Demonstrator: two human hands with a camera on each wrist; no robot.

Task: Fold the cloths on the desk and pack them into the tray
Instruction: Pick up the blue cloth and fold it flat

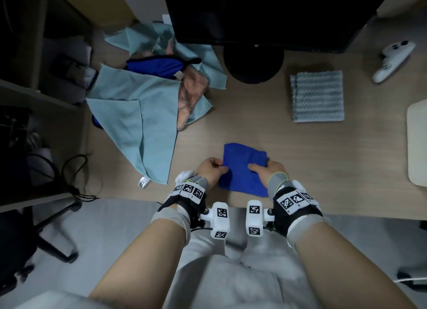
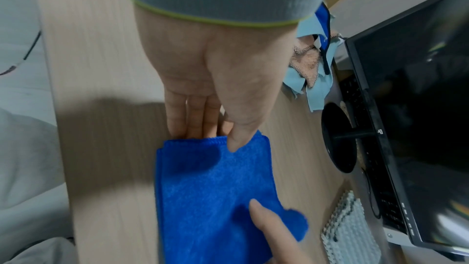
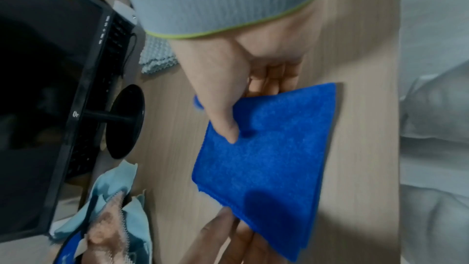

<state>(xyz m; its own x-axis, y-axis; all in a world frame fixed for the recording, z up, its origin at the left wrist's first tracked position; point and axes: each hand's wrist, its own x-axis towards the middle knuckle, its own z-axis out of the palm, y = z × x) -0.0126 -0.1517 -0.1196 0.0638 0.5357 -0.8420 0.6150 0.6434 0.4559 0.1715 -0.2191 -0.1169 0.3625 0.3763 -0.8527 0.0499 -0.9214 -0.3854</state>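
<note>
A folded blue cloth [image 1: 242,170] lies on the wooden desk [image 1: 300,151] near its front edge. My left hand [image 1: 219,169] pinches its left edge, thumb on top and fingers underneath, as the left wrist view shows at the blue cloth [image 2: 210,188]. My right hand [image 1: 258,169] grips the right edge the same way, its thumb pressed on the blue cloth [image 3: 266,158]. A folded grey ribbed cloth [image 1: 316,96] lies at the back right. A white tray [image 1: 418,144] shows at the right edge.
A loose pile of teal, pink and blue cloths [image 1: 138,105] covers the desk's left side. A black monitor stand [image 1: 253,63] sits at the back centre, under the monitor. A white game controller [image 1: 392,59] lies at the far right. An office chair base [image 1: 53,234] stands lower left.
</note>
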